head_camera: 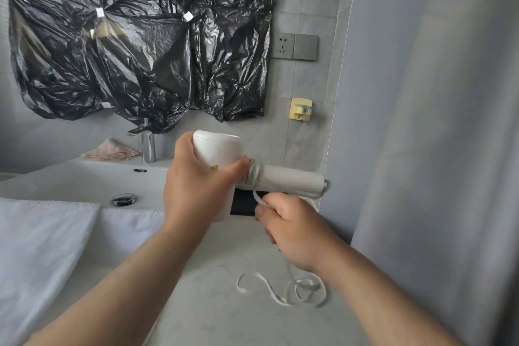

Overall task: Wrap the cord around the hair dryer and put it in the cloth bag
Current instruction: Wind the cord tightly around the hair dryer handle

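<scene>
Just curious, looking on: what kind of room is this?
Most likely a bathroom: a white sink with a drain, a chrome tap behind it, and white towels at its edge.

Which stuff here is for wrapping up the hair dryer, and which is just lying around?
For the job: hair dryer, cord, left hand, right hand.
Just lying about: towel, tap, wall socket, yellow hook, black plastic.
</scene>
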The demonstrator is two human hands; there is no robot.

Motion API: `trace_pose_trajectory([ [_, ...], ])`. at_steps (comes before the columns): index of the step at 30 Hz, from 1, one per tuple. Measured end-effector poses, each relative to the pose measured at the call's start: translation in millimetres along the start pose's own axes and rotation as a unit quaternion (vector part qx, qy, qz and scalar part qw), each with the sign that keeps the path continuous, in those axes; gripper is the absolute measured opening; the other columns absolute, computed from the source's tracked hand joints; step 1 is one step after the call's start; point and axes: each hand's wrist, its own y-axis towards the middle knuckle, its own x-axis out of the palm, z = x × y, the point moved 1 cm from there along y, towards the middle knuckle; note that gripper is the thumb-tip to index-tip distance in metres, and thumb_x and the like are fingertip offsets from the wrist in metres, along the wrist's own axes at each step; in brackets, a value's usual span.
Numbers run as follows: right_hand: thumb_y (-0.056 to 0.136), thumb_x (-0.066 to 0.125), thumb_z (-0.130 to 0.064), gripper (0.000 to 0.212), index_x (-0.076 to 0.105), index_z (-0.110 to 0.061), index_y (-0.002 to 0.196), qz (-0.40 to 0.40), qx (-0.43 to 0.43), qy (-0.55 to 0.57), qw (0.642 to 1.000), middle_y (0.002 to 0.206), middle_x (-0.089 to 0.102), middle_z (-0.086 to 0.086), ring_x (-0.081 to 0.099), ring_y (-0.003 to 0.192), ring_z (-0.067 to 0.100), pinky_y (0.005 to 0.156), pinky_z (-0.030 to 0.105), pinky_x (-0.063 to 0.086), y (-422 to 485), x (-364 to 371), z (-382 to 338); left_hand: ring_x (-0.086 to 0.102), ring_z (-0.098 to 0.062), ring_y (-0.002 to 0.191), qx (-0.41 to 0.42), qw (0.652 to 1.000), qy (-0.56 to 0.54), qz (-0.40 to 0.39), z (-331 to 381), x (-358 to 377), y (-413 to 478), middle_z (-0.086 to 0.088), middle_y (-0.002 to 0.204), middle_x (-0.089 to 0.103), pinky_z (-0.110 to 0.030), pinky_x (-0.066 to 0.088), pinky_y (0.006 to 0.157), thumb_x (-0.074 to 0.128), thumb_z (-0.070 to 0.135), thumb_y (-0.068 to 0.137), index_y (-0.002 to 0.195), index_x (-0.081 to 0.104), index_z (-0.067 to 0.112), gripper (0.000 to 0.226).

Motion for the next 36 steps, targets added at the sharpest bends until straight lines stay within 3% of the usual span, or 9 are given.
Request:
trace_pose_trajectory([
  [2,0.098,0.051,-0.030,0.035,0.046,-0.009,0.070,-0.002,-0.012,-0.068,0.998,0.058,0.042,-0.002,0.037,0.055,0.014,0.056,0.033,0.034,1.6,-9.1,-2.6,0.053,0.000,0.076,0.036,0.998,0.039,-0.020,3.5,-1.3,-6.7,0.021,0.084,0.054,-0.029,0.040,0.061,0.085,0.047,0.065,0.100,0.042,0.037,0.057],
  [6,0.093,0.056,-0.035,0.041,0.042,-0.012,0.062,0.007,-0.050,-0.218,0.975,0.054,0.043,0.001,0.045,0.057,0.023,0.056,0.037,0.040,4.3,-31.5,-9.1,0.052,-0.015,0.084,0.096,0.989,0.091,-0.066,2.7,-4.6,-8.7,0.017,0.090,0.055,-0.033,0.042,0.071,0.084,0.047,0.062,0.104,0.040,0.042,0.062],
  [9,0.089,0.061,-0.041,0.035,0.059,-0.015,0.065,0.009,-0.055,-0.266,0.962,0.060,0.058,-0.001,0.055,0.061,0.017,0.058,0.034,0.045,5.3,-44.7,-16.5,0.055,-0.019,0.092,0.135,0.976,0.137,-0.106,2.7,-6.4,-7.2,0.012,0.101,0.059,-0.038,0.049,0.076,0.084,0.051,0.060,0.120,0.043,0.036,0.075],
  [12,0.083,0.068,-0.049,0.030,0.069,-0.020,0.074,0.018,-0.061,-0.294,0.954,0.067,0.065,-0.004,0.060,0.068,0.017,0.062,0.035,0.051,5.4,-53.9,-19.8,0.058,-0.022,0.092,0.141,0.970,0.147,-0.131,6.8,-8.0,-5.6,0.011,0.098,0.061,-0.041,0.051,0.077,0.085,0.052,0.058,0.121,0.046,0.034,0.076],
  [18,0.083,0.072,-0.039,0.010,0.077,-0.030,0.083,0.040,-0.068,-0.166,0.983,0.077,0.072,-0.009,0.065,0.076,0.007,0.074,0.036,0.054,7.3,-55.3,-8.7,0.061,-0.020,0.091,0.089,0.980,0.102,-0.147,6.7,-10.4,1.0,0.012,0.094,0.064,-0.043,0.053,0.082,0.089,0.052,0.055,0.120,0.052,0.033,0.076],
  [22,0.082,0.074,-0.034,0.007,0.078,-0.028,0.081,0.076,-0.111,-0.151,0.979,0.075,0.068,-0.001,0.062,0.073,0.013,0.070,0.036,0.051,7.7,-45.2,-0.8,0.062,-0.018,0.087,0.087,0.980,0.102,-0.147,3.3,-10.8,0.4,0.011,0.091,0.064,-0.044,0.054,0.079,0.084,0.059,0.050,0.116,0.053,0.034,0.077],
  [26,0.082,0.072,-0.031,0.012,0.078,-0.022,0.077,0.130,-0.154,-0.155,0.967,0.067,0.065,0.001,0.056,0.069,0.016,0.063,0.034,0.046,5.7,-42.3,-2.4,0.061,-0.011,0.086,0.080,0.984,0.083,-0.138,5.7,-10.0,0.3,0.012,0.090,0.064,-0.041,0.054,0.076,0.088,0.053,0.055,0.109,0.054,0.032,0.067],
  [31,0.079,0.077,-0.029,0.006,0.079,-0.024,0.077,0.141,-0.133,-0.136,0.972,0.069,0.071,-0.002,0.062,0.073,0.012,0.067,0.031,0.049,7.0,-43.8,-7.0,0.061,-0.014,0.085,0.087,0.981,0.093,-0.150,9.4,-10.0,4.8,0.013,0.089,0.063,-0.039,0.053,0.075,0.088,0.051,0.057,0.111,0.053,0.033,0.067],
  [36,0.074,0.082,-0.031,0.015,0.074,-0.039,0.064,0.114,-0.078,-0.064,0.988,0.071,0.073,-0.019,0.066,0.074,-0.005,0.066,0.011,0.048,6.8,-48.6,-8.8,0.061,-0.010,0.084,0.085,0.981,0.083,-0.150,6.7,-12.6,4.4,0.013,0.089,0.064,-0.036,0.053,0.071,0.088,0.052,0.055,0.106,0.055,0.033,0.064],
])
